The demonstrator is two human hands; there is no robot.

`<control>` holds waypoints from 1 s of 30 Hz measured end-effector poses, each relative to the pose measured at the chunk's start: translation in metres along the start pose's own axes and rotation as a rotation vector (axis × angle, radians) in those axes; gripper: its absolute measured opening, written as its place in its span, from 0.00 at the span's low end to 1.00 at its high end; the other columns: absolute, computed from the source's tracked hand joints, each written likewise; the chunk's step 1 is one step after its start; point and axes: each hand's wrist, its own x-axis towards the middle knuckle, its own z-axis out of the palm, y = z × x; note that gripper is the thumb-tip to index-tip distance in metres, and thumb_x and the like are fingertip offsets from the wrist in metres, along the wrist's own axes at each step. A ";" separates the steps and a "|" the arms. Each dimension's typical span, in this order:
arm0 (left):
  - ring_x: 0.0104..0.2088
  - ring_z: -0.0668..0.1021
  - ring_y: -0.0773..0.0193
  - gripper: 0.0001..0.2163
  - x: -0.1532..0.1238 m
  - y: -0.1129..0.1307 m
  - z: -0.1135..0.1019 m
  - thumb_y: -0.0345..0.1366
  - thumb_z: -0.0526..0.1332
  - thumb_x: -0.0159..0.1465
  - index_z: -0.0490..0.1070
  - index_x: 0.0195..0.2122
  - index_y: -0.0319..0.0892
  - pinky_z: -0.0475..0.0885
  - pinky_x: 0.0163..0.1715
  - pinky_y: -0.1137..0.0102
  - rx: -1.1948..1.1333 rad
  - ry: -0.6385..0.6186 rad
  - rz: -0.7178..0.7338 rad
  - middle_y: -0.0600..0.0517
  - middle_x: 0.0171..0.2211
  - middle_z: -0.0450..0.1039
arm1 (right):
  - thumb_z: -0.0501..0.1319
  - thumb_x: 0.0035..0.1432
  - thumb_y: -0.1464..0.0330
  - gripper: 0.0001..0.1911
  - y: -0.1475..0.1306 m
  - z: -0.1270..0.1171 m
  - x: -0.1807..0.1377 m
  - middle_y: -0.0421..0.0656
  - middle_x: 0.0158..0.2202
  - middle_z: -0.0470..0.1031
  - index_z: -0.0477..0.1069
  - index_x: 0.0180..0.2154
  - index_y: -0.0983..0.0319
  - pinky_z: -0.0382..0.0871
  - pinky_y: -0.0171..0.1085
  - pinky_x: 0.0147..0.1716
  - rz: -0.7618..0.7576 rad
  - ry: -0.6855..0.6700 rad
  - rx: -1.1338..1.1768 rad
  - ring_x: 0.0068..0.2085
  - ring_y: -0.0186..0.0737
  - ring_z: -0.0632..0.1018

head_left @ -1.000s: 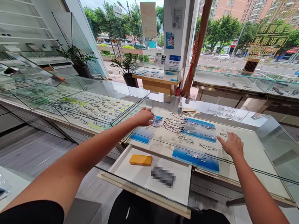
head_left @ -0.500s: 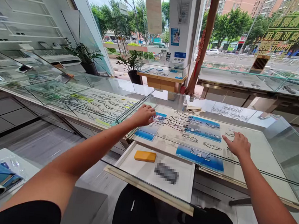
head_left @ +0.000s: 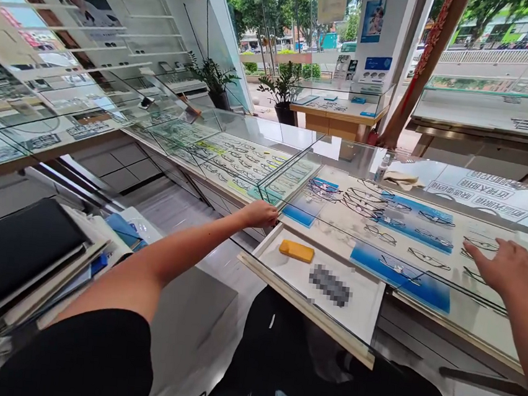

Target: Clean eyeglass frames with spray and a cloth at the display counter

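Observation:
My left hand (head_left: 261, 214) is closed at the front edge of the glass display counter (head_left: 331, 223), beside the left side of the pulled-out drawer (head_left: 265, 261). Its curled fingers hide whatever they grip. On the right, my right hand (head_left: 512, 268) is over the glass top with thumb and fingers apart, holding nothing. Eyeglass frames (head_left: 429, 259) lie in rows under the glass near it, some on blue mats (head_left: 434, 295). Inside the drawer are a yellow case (head_left: 297, 251) and a blurred-out dark object (head_left: 330, 285).
A small spray bottle (head_left: 381, 167) and a beige cloth (head_left: 403, 180) stand at the counter's far side. More glass cases (head_left: 234, 120) run off to the left. Papers and a black folder (head_left: 20, 249) are stacked at lower left. Potted plants (head_left: 283, 91) stand by the window.
My left hand has drawn back from over the counter's glass to its front edge. The view has turned left and down, and my right hand now appears farther right, still open.

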 end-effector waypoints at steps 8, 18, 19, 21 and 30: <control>0.34 0.82 0.51 0.11 0.026 0.021 0.044 0.32 0.60 0.68 0.82 0.33 0.38 0.68 0.34 0.62 -0.041 -0.173 0.033 0.37 0.36 0.82 | 0.40 0.63 0.32 0.57 -0.002 -0.005 -0.003 0.66 0.74 0.60 0.61 0.73 0.67 0.59 0.64 0.65 0.000 0.003 0.002 0.72 0.72 0.61; 0.37 0.82 0.47 0.12 0.043 0.033 0.071 0.28 0.59 0.66 0.83 0.33 0.37 0.67 0.37 0.59 -0.055 -0.316 0.045 0.33 0.36 0.83 | 0.41 0.66 0.34 0.54 -0.007 -0.010 -0.008 0.63 0.76 0.59 0.59 0.74 0.68 0.58 0.61 0.68 -0.004 -0.012 -0.028 0.73 0.68 0.60; 0.37 0.82 0.47 0.12 0.047 0.033 0.072 0.28 0.59 0.66 0.83 0.34 0.36 0.67 0.38 0.59 -0.051 -0.320 0.038 0.33 0.37 0.83 | 0.42 0.67 0.34 0.54 -0.008 -0.011 -0.008 0.63 0.76 0.59 0.59 0.74 0.68 0.58 0.61 0.68 -0.004 -0.014 -0.029 0.73 0.68 0.60; 0.38 0.82 0.46 0.12 0.054 0.032 0.072 0.28 0.58 0.66 0.83 0.36 0.35 0.68 0.39 0.58 -0.040 -0.321 0.014 0.32 0.38 0.82 | 0.43 0.67 0.34 0.53 -0.009 -0.012 -0.009 0.63 0.76 0.58 0.59 0.74 0.68 0.58 0.61 0.69 0.001 -0.021 -0.029 0.73 0.68 0.60; 0.38 0.81 0.50 0.10 0.079 0.034 0.075 0.31 0.61 0.67 0.83 0.37 0.35 0.67 0.39 0.61 -0.072 -0.292 -0.053 0.34 0.38 0.82 | 0.42 0.65 0.32 0.55 -0.012 -0.014 -0.010 0.61 0.76 0.58 0.60 0.73 0.67 0.59 0.60 0.69 0.012 -0.031 -0.035 0.73 0.67 0.60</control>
